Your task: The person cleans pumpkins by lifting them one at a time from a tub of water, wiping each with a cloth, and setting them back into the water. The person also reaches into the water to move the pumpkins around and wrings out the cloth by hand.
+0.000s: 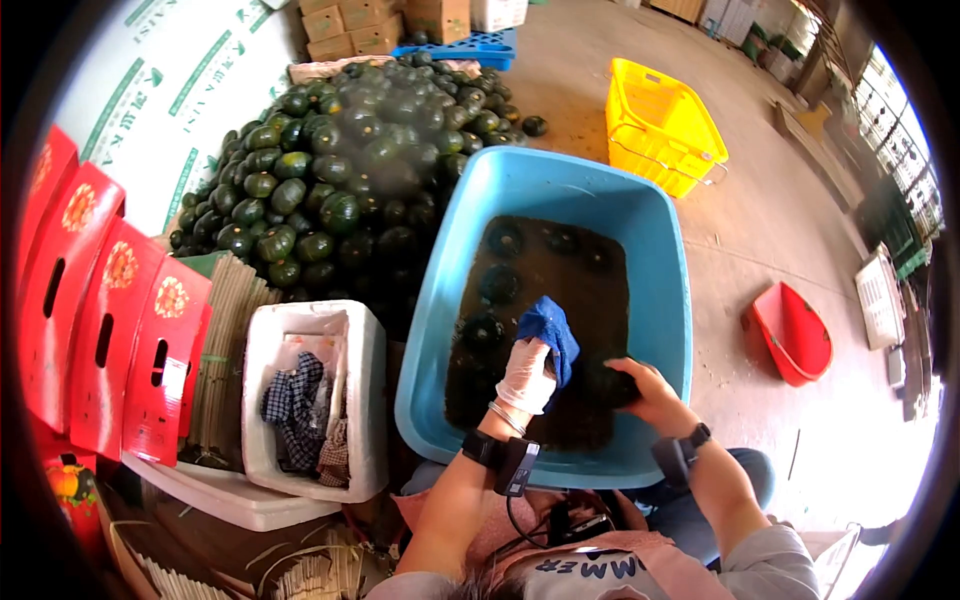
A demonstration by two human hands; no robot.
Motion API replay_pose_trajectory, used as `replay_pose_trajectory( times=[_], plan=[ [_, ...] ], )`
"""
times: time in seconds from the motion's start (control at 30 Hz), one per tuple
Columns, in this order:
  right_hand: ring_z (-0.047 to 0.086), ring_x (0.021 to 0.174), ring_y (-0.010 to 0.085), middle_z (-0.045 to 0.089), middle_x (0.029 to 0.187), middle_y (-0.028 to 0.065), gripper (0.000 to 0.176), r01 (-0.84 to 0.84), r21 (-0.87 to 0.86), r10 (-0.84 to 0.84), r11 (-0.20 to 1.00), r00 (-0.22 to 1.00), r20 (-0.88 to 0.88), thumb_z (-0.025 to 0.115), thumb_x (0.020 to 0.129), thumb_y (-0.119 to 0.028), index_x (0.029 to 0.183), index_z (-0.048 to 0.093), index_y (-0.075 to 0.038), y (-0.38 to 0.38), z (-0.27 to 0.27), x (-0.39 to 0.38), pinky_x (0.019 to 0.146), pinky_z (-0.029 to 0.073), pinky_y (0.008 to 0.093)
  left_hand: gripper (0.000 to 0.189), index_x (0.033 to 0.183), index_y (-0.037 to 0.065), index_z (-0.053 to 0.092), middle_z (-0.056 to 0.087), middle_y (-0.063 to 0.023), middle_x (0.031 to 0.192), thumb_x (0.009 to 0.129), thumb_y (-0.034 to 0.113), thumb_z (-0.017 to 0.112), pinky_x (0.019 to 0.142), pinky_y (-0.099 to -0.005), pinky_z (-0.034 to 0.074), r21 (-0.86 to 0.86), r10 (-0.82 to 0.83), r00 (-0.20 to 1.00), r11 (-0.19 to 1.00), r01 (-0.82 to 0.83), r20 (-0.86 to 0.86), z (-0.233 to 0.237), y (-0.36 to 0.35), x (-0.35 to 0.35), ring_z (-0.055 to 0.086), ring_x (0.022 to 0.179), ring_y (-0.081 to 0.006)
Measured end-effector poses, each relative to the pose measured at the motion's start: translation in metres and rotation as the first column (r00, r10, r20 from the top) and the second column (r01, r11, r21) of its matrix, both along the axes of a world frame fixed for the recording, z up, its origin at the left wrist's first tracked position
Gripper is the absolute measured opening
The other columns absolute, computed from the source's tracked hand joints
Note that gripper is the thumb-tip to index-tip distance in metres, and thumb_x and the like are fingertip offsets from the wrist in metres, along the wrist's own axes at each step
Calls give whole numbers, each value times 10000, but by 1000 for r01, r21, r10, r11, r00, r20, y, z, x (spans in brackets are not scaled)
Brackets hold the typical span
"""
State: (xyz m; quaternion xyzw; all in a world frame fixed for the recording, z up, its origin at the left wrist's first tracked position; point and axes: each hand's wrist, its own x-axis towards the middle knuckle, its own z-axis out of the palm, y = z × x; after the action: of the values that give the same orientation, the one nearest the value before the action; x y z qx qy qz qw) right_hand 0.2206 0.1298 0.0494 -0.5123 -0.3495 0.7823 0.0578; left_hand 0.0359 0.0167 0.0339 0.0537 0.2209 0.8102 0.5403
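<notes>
My left hand [526,378], in a white glove, is closed around a bunched blue cloth [550,335] above the murky water. To its right, my bare right hand [652,392] grips a dark green kabocha squash [604,386] low in the blue tub [668,290]. That squash is in shadow, and its lower side cannot be made out. The cloth and the squash appear slightly apart. Several more squashes, such as one floating squash [500,284], sit partly sunk in the brown water along the tub's left and far sides.
A large heap of squashes [330,180] lies beyond the tub's left side. Left of the tub stands a foam box [372,400] with checked cloths, beside red cartons [105,330]. A yellow crate [650,120] and a red basin [790,335] are on the floor at right.
</notes>
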Motion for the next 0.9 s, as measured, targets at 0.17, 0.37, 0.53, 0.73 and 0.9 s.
replay_pose_trajectory(
  times=[0.17, 0.37, 0.53, 0.73, 0.9],
  plan=[
    [643, 1013, 253, 672, 1069, 68, 336, 102, -122, -106, 987, 994, -27, 669, 865, -314, 1131, 618, -114, 39, 2, -6, 841, 514, 558, 308, 763, 199, 428, 417, 56, 803, 956, 360, 606, 709, -235, 445, -28, -62, 955, 997, 73, 291, 6, -6, -8, 435, 754, -78],
    [501, 1260, 278, 545, 1330, 157, 714, 113, 290, 135, 950, 691, -710, 594, 917, -510, 1427, 384, -55, 67, 131, -175, 1056, 396, 392, 343, 964, 119, 535, 572, -84, 957, 963, 461, 510, 851, -429, 515, 486, -292, 919, 864, 134, 264, -26, -4, -20, 589, 925, -257],
    [600, 1098, 260, 634, 1176, 211, 771, -388, 874, 357, 292, 892, 277, 778, 734, -490, 1244, 569, 50, 120, 16, -195, 954, 456, 338, 267, 1200, 78, 537, 605, -39, 1171, 955, 171, 589, 944, -286, 481, 68, -217, 976, 974, 218, -15, 6, -50, -42, 600, 1078, -170],
    [438, 1245, 446, 415, 1394, 225, 1142, -781, 625, 375, 2, 580, 723, 880, 522, -455, 1484, 323, -193, 108, -125, -205, 1017, 429, 509, 375, 1249, 30, 542, 619, -58, 1181, 881, 2, 603, 907, -290, 499, -135, -33, 349, 952, -273, -936, 10, -85, -50, 605, 1050, -162],
    [378, 1281, 444, 358, 1414, 172, 1036, -800, 591, 328, -106, 533, 780, 852, 518, -505, 1425, 401, -287, 85, -131, -286, 970, 363, 684, 258, 1036, 8, 683, 709, -130, 959, 786, 48, 736, 762, -349, 545, -56, -38, 48, 867, -495, -998, 43, -76, -62, 693, 870, -250]
  ],
)
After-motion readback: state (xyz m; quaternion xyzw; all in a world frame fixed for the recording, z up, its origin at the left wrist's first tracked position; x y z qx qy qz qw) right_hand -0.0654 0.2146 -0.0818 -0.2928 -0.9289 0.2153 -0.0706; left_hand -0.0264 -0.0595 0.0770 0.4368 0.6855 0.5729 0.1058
